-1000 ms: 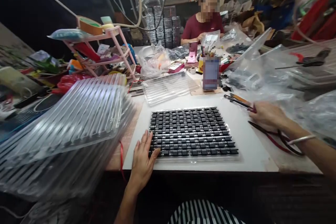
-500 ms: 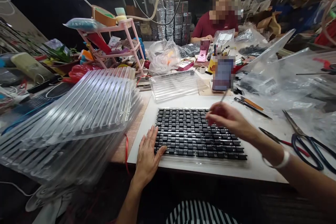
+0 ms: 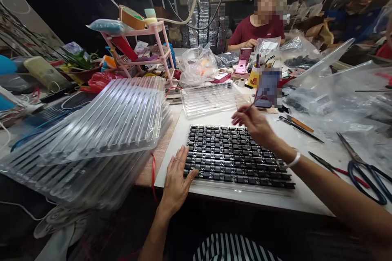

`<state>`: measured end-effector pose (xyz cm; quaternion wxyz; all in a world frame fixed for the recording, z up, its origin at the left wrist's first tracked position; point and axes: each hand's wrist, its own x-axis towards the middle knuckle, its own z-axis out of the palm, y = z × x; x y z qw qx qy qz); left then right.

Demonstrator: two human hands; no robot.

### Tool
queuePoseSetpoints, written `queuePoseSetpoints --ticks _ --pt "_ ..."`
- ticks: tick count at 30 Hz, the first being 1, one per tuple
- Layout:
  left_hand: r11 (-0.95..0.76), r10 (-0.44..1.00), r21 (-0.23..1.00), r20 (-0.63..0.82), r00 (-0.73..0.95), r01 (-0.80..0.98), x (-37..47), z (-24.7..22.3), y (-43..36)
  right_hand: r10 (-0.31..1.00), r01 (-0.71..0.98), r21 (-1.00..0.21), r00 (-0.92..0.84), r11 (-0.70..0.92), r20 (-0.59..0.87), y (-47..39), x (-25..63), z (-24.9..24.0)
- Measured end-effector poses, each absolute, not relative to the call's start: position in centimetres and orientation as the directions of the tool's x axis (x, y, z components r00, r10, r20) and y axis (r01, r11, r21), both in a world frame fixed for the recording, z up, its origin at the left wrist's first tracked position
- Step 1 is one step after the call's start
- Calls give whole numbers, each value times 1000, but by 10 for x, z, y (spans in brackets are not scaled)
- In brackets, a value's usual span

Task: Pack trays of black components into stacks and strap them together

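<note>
In front of me lies a clear plastic tray (image 3: 245,191) with rows of small black electronic parts (image 3: 226,157) in its grooves. My left hand (image 3: 177,179) rests against the tray's left edge, fingers stretched out and thumb at its front left corner. Above the tray's far right part, my right hand (image 3: 255,126) is closed around a thin, slender tool (image 3: 251,105) that points up and away; its exact kind is unclear.
Stacked clear trays (image 3: 116,118) stand at my left. Another clear tray (image 3: 211,100) lies behind the work. Scissors (image 3: 361,167), pliers (image 3: 327,163) and plastic bags (image 3: 337,102) occupy the right side. A pink rack (image 3: 162,49) and phone (image 3: 266,87) stand farther back; a person (image 3: 257,30) sits opposite.
My right hand has moved left and away from me, toward the tray's far edge, with the tool still in it. My left hand keeps its place on the tray. The view has shifted slightly.
</note>
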<state>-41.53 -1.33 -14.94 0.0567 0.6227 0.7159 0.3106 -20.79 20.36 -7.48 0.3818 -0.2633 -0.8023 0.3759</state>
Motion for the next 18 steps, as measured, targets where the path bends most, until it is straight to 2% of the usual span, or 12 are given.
queuePoseSetpoints --ticks 2,3,5,7,9,11,14,15,18 --pt "33 928 501 307 -213 865 -415 -150 -12 795 332 -756 -465 564 390 213 -167 -68" --pt "31 928 488 309 -206 872 -415 -151 -11 844 509 -682 -410 526 345 219 -144 -68" --pt "26 929 452 317 -188 892 -416 -154 -10 935 827 -443 -274 348 224 229 -99 -78" --pt "13 930 405 331 -160 914 -416 -157 -8 984 966 -201 -144 164 107 233 -60 -94" --pt "-5 933 362 337 -126 932 -417 -158 -6 995 992 -91 -84 88 52 228 -33 -112" --pt "-25 939 347 329 -97 938 -418 -157 -6 983 984 -129 -101 121 152 213 -17 -124" --pt "-12 952 386 286 -107 922 -419 -155 -8 891 912 -308 -119 273 438 179 -15 -132" --pt "2 954 397 273 -121 918 -418 -155 -9 866 869 -379 -102 317 489 166 -18 -133" --pt "34 952 365 272 -141 930 -416 -157 -12 873 724 -559 -123 404 472 131 -33 -140"
